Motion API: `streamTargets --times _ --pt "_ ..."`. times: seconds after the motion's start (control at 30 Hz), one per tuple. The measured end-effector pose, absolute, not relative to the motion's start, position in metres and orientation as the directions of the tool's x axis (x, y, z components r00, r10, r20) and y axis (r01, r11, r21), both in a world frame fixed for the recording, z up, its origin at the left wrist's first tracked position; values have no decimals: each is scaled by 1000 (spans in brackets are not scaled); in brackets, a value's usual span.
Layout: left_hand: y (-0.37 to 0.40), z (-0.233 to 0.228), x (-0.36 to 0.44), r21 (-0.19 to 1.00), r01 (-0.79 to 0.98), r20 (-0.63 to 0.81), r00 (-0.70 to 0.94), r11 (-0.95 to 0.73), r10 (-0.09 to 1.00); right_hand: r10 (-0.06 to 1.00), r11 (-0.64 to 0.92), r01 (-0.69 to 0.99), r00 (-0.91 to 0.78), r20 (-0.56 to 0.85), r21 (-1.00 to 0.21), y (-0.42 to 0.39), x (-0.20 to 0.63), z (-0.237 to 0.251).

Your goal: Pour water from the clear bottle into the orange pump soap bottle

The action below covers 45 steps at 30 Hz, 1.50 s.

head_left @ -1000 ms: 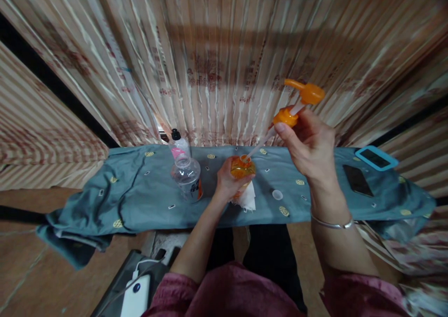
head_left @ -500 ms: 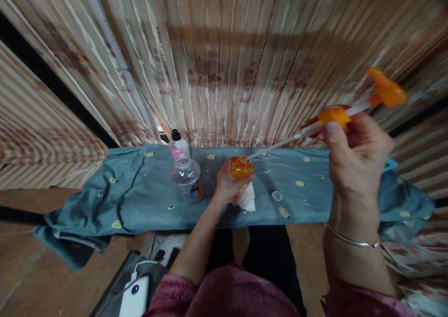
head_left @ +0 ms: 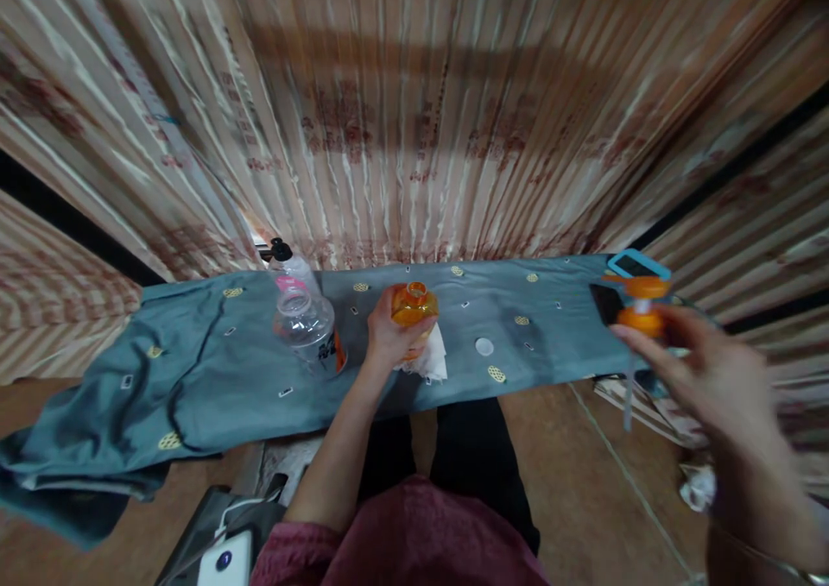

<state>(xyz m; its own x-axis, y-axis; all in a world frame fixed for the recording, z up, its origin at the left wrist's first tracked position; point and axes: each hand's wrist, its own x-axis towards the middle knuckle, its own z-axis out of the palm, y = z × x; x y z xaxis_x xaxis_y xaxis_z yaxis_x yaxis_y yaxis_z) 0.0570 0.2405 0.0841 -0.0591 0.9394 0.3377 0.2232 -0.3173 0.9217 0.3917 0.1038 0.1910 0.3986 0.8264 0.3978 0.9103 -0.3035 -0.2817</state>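
Observation:
My left hand (head_left: 389, 331) is wrapped round an amber bottle (head_left: 414, 308) with an uncapped neck, upright on the cloth. A crumpled white tissue (head_left: 433, 360) lies under and beside it. Out to the right, over the table's front edge, my right hand (head_left: 699, 362) grips an orange pump top (head_left: 641, 317) by its collar, the thin tube hanging down. To the left of the bottle stand a clear, open-necked plastic bottle (head_left: 307, 331) with a dark and orange label and, behind it, a clear bottle with a black pump (head_left: 280, 249).
A small round translucent disc (head_left: 484, 346) lies right of the tissue. At the table's right end are a blue-framed object (head_left: 638, 264) and a dark flat object (head_left: 605, 303). A white power bank (head_left: 226, 560) with a cable sits below left. Striped curtains (head_left: 389, 137) hang behind.
My right hand has drawn the pump's tube out of the amber bottle's neck and moved right and down with it. The view has turned slightly right; my left hand keeps its hold.

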Motion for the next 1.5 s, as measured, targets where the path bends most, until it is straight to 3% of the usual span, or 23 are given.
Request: streamTargets --times 0.1,0.2,0.3,0.43,0.6,0.8,1.03,1.2,1.3,1.4,1.5 --pt "240 84 57 924 224 334 -76 -310 940 928 -316 936 339 152 -157 148 392 116" --pt "239 84 57 928 223 322 -83 -297 943 956 -295 956 295 8 -9 181 389 56" --pt "238 84 56 931 229 308 -80 -284 948 967 -254 965 255 -4 59 196 382 30" --pt "236 86 53 925 261 299 -54 -276 953 978 -207 977 207 16 49 199 383 22" --pt "235 88 51 926 233 317 -50 -298 947 965 -200 974 214 150 -107 185 390 18" --pt "236 85 50 917 248 324 -13 -311 946 916 -77 869 255 310 -489 153 349 22" --pt "214 99 39 826 393 432 21 -405 901 940 -105 591 321 114 -800 109 278 13" --pt "145 83 14 757 497 482 15 -424 876 985 -114 442 168 -43 -890 85 231 -2" --pt "111 58 -14 750 554 497 -111 -361 861 989 -135 409 -6 -151 -903 74 208 -10" --pt "104 38 -37 789 577 469 -345 -210 813 964 -153 373 -148 -221 -915 66 191 -15" --pt "125 29 -48 864 494 393 -545 -96 741 940 -157 345 -235 -247 -926 60 179 -18"
